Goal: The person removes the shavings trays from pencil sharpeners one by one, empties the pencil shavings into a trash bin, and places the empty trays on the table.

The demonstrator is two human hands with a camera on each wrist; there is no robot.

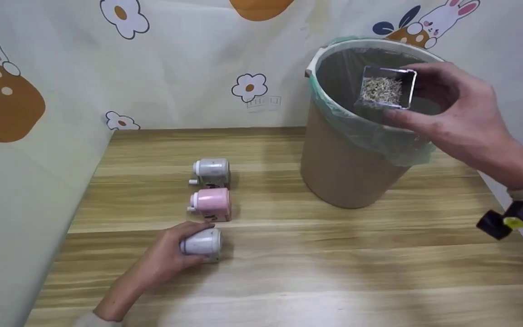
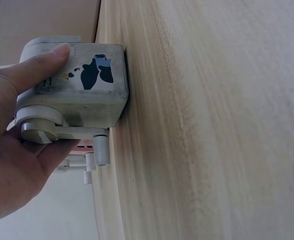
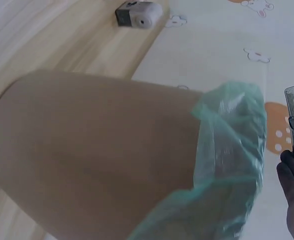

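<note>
My left hand (image 1: pixel 166 259) grips a whitish crank pencil sharpener (image 1: pixel 203 241) standing on the table. In the left wrist view its crank and a dark printed picture show, with the thumb on its side. Over the bin's mouth, my right hand (image 1: pixel 470 111) holds a clear plastic shavings drawer (image 1: pixel 376 73) between thumb and fingers. The drawer is tilted with its opening towards the head camera, and pencil shavings (image 1: pixel 382 91) lie inside. Beneath it stands a brown waste bin (image 1: pixel 347 163), lined with a green plastic bag (image 1: pixel 370 138).
Behind the held sharpener stand a pink sharpener (image 1: pixel 214 203) and a grey sharpener (image 1: pixel 214 169), in a row on the wooden table (image 1: pixel 288 272). A wall covering (image 1: pixel 189 68) with flowers and rabbits rises at the table's back edge.
</note>
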